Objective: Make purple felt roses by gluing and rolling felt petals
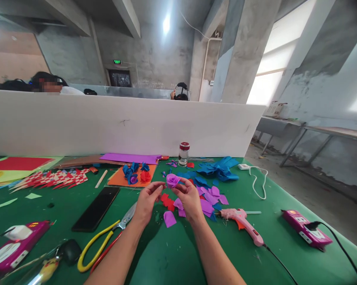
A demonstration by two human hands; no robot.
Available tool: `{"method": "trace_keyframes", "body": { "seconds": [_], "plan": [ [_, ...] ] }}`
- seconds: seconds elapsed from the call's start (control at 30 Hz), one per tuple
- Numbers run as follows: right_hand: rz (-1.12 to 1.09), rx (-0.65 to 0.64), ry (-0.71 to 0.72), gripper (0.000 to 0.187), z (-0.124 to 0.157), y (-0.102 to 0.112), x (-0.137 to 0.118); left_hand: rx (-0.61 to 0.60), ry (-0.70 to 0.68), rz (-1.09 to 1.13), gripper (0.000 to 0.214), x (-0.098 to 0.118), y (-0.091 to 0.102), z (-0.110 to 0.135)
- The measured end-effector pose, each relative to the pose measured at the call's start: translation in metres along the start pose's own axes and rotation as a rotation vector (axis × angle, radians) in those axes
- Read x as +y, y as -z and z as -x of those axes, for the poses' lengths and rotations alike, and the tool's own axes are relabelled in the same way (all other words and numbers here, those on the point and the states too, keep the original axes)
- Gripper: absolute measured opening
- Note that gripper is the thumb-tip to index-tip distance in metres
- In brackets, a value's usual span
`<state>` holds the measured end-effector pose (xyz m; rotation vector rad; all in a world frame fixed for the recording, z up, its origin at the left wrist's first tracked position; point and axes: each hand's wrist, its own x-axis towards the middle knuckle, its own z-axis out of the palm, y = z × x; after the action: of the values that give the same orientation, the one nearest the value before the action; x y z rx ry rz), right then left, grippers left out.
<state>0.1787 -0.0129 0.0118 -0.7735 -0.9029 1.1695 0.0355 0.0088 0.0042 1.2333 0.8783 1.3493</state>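
Observation:
A small purple paper rose (pixel 172 180) is pinched in the fingertips of my right hand (pixel 191 198), above the green table. Close to its left edge, my left hand (pixel 148 199) has thumb and fingers pressed together; whether they grip a petal or something tiny is hidden. Loose purple paper petals (pixel 211 196) lie behind and right of my right hand, and a single purple petal (pixel 169 219) rests below the rose. Red paper petals (pixel 167 202) are between my hands. A pink glue gun (pixel 242 222) lies to the right. Yellow-and-red-handled scissors (pixel 122 225) lie partly under my left forearm.
A black phone (pixel 96 209) lies left. Finished paper flowers (pixel 131 172) sit on an orange sheet (pixel 116 179). Crumpled blue paper (pixel 220 169) and a red-lidded jar (pixel 184 154) stand before the white partition (pixel 131 122). Magenta power strips (pixel 307 229) with cords flank the table.

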Motion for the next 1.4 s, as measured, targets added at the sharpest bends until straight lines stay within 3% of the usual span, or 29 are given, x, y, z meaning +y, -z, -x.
{"method": "trace_keyframes", "body": {
  "seconds": [0.3, 0.67, 1.1, 1.27, 1.4],
  "plan": [
    [0.079, -0.038, -0.039, 0.043, 0.002, -0.002, 0.008, 0.037, 0.044, -0.013, 0.021, 0.006, -0.005, 0.003],
    [0.128, -0.052, 0.005, 0.043, 0.001, -0.002, 0.008, -0.004, 0.025, -0.048, 0.026, 0.008, -0.009, 0.005],
    [0.178, -0.078, 0.051, 0.04, 0.002, -0.002, 0.007, 0.028, -0.009, -0.087, 0.022, 0.002, -0.008, 0.004],
    [0.196, -0.054, 0.044, 0.035, 0.001, 0.0, 0.005, 0.022, -0.004, -0.064, 0.022, 0.003, -0.007, 0.004],
    [0.174, -0.083, 0.039, 0.031, 0.001, 0.002, 0.002, 0.051, 0.094, 0.107, 0.018, 0.002, -0.001, 0.001]
  ]
}}
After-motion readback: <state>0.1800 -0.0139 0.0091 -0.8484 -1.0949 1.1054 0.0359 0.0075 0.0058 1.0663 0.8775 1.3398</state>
